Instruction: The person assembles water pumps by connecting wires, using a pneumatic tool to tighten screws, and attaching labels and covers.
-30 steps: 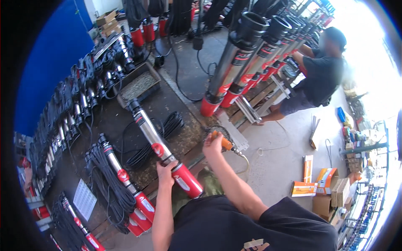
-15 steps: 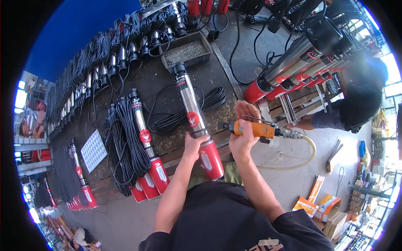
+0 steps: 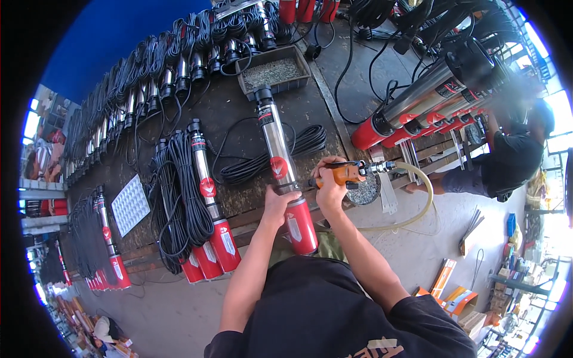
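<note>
My left hand (image 3: 279,206) is wrapped round a submersible pump (image 3: 272,132) with a steel body and a red lower end, at the dark band above the red part. The pump lies over the near edge of the workbench, its black top pointing away from me. In my right hand (image 3: 330,190) is an orange air screwdriver (image 3: 347,173), its nose turned left toward the pump's dark band. I cannot tell whether the tip touches the pump. A pale hose (image 3: 425,197) runs from the tool's back. Behind the pump lies a coil of black cable (image 3: 305,141).
A grey bin of small metal parts (image 3: 273,73) stands beyond the pump, and a round dish of small parts (image 3: 365,192) sits right of the tool. Coiled-cable pumps (image 3: 206,173) and a white dimpled tray (image 3: 131,206) are left. Larger pumps (image 3: 412,107) and another person (image 3: 518,146) are right.
My right hand has brought the air screwdriver left, closer to the pump, and its fingers have closed round the tool. The round dish has come into sight. My left hand keeps its hold.
</note>
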`<act>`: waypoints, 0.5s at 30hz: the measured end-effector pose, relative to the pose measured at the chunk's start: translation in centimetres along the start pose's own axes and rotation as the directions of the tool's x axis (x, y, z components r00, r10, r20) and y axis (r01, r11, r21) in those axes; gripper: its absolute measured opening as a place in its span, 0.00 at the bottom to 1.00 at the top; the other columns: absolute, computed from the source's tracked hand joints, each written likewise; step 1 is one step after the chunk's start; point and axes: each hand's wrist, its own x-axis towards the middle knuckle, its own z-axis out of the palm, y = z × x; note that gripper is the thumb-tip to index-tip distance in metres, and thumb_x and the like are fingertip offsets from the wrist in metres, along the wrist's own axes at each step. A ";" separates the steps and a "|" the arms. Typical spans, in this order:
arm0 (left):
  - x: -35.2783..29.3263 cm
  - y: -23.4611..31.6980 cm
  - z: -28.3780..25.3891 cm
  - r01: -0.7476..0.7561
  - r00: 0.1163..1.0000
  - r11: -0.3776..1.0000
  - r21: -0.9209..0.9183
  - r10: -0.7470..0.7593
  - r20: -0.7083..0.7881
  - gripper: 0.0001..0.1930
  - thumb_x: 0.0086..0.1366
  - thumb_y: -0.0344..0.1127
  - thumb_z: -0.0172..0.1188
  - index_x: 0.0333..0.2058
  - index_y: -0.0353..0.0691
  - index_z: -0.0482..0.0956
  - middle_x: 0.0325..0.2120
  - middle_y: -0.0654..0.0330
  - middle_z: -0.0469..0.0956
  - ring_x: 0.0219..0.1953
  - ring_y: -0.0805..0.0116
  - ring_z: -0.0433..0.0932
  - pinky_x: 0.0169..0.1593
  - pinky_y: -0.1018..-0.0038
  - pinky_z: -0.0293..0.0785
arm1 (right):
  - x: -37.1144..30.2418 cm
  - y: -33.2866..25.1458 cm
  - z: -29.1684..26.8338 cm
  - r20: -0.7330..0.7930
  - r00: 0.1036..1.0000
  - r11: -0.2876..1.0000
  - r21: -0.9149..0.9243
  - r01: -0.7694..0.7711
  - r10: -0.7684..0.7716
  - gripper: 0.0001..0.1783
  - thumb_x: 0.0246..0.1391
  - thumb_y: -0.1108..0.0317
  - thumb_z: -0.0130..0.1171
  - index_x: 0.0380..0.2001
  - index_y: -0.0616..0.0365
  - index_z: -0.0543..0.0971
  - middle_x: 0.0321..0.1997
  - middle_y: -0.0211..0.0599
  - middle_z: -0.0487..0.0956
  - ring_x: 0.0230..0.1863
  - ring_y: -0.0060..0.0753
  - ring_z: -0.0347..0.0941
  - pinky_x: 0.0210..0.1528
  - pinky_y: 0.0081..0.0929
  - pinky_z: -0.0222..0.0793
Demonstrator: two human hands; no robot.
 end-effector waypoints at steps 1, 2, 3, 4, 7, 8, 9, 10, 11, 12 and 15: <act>0.1 -0.1 -0.1 0.001 1.000 1.000 0.005 -0.001 0.000 0.33 0.46 0.17 0.70 0.51 0.37 0.65 0.40 0.54 0.76 0.38 0.58 0.81 0.42 0.59 0.82 | 0.0 0.0 0.1 0.001 1.000 1.000 -0.007 -0.002 0.002 0.13 0.51 0.83 0.50 0.41 0.61 0.71 0.35 0.40 0.73 0.31 0.30 0.71 0.39 0.30 0.72; 0.2 -0.2 -0.2 -0.005 1.000 1.000 0.003 0.005 0.001 0.33 0.46 0.18 0.70 0.51 0.37 0.65 0.40 0.54 0.76 0.39 0.58 0.81 0.42 0.59 0.82 | -0.1 0.1 0.1 0.004 1.000 1.000 -0.007 0.002 -0.002 0.13 0.51 0.83 0.50 0.41 0.61 0.71 0.35 0.40 0.73 0.31 0.30 0.71 0.39 0.31 0.72; 0.1 -0.2 -0.2 -0.010 1.000 1.000 0.001 0.010 0.002 0.33 0.46 0.18 0.70 0.51 0.37 0.65 0.40 0.54 0.76 0.39 0.58 0.81 0.42 0.59 0.82 | -0.1 0.1 0.1 0.006 1.000 1.000 -0.007 0.007 -0.007 0.13 0.51 0.82 0.50 0.41 0.61 0.70 0.35 0.40 0.73 0.31 0.30 0.71 0.38 0.31 0.72; 0.1 -0.2 -0.2 -0.015 1.000 1.000 0.000 0.015 0.003 0.33 0.46 0.18 0.70 0.51 0.37 0.65 0.40 0.54 0.76 0.39 0.58 0.81 0.42 0.59 0.82 | -0.1 0.2 0.1 0.007 1.000 1.000 -0.007 0.011 -0.011 0.13 0.51 0.82 0.50 0.41 0.61 0.70 0.35 0.40 0.73 0.31 0.30 0.71 0.38 0.31 0.72; 0.1 -0.1 -0.2 0.009 1.000 1.000 0.014 -0.009 -0.006 0.33 0.46 0.18 0.71 0.51 0.37 0.65 0.41 0.54 0.76 0.39 0.58 0.81 0.42 0.59 0.82 | 0.1 0.3 -0.2 0.005 1.000 0.999 -0.027 0.018 -0.018 0.12 0.51 0.82 0.50 0.40 0.61 0.70 0.35 0.40 0.73 0.31 0.30 0.71 0.38 0.31 0.72; 0.2 -0.1 -0.2 0.002 1.000 1.000 0.013 -0.002 -0.001 0.33 0.46 0.18 0.71 0.50 0.36 0.65 0.40 0.53 0.76 0.39 0.58 0.81 0.42 0.59 0.82 | 0.1 0.4 -0.2 0.006 1.000 0.999 -0.029 0.016 -0.016 0.12 0.51 0.82 0.50 0.40 0.61 0.70 0.35 0.40 0.73 0.31 0.30 0.71 0.38 0.31 0.72; 0.2 -0.2 -0.3 -0.004 1.000 1.000 0.010 0.004 0.003 0.32 0.47 0.19 0.71 0.50 0.35 0.65 0.40 0.53 0.77 0.39 0.58 0.81 0.43 0.58 0.82 | 0.1 0.4 -0.2 0.006 1.000 0.999 -0.030 0.015 -0.015 0.13 0.51 0.82 0.50 0.40 0.61 0.70 0.35 0.40 0.73 0.31 0.30 0.71 0.38 0.31 0.72; 0.2 -0.3 -0.3 -0.011 1.000 1.000 0.008 0.011 0.008 0.32 0.47 0.19 0.72 0.49 0.35 0.65 0.39 0.53 0.77 0.39 0.58 0.81 0.44 0.57 0.82 | 0.1 0.4 -0.1 0.007 1.000 0.999 -0.032 0.014 -0.014 0.13 0.51 0.82 0.50 0.40 0.61 0.70 0.35 0.40 0.73 0.31 0.30 0.71 0.38 0.31 0.72; 0.3 -0.3 -0.4 -0.010 1.000 1.000 0.016 0.010 0.002 0.32 0.47 0.19 0.72 0.49 0.35 0.65 0.39 0.53 0.77 0.39 0.58 0.81 0.44 0.57 0.82 | 0.0 0.4 -0.1 0.006 1.000 0.999 -0.029 0.018 -0.018 0.13 0.51 0.82 0.50 0.40 0.61 0.70 0.35 0.40 0.73 0.31 0.30 0.71 0.38 0.31 0.72; 0.3 -0.3 -0.4 -0.008 1.000 1.000 0.024 0.008 -0.004 0.32 0.47 0.19 0.72 0.49 0.35 0.65 0.39 0.53 0.77 0.39 0.58 0.81 0.44 0.57 0.82 | 0.0 0.4 -0.1 0.006 1.000 0.999 -0.026 0.022 -0.022 0.13 0.51 0.82 0.49 0.40 0.60 0.70 0.35 0.40 0.73 0.30 0.30 0.71 0.38 0.31 0.72; 0.3 -0.3 -0.3 -0.012 1.000 0.999 0.036 0.012 -0.004 0.33 0.47 0.20 0.72 0.50 0.35 0.64 0.39 0.53 0.77 0.39 0.58 0.81 0.44 0.58 0.82 | -0.1 0.3 -0.1 0.009 1.000 0.999 -0.026 0.018 -0.018 0.13 0.51 0.83 0.49 0.41 0.60 0.70 0.35 0.40 0.73 0.30 0.30 0.71 0.38 0.31 0.72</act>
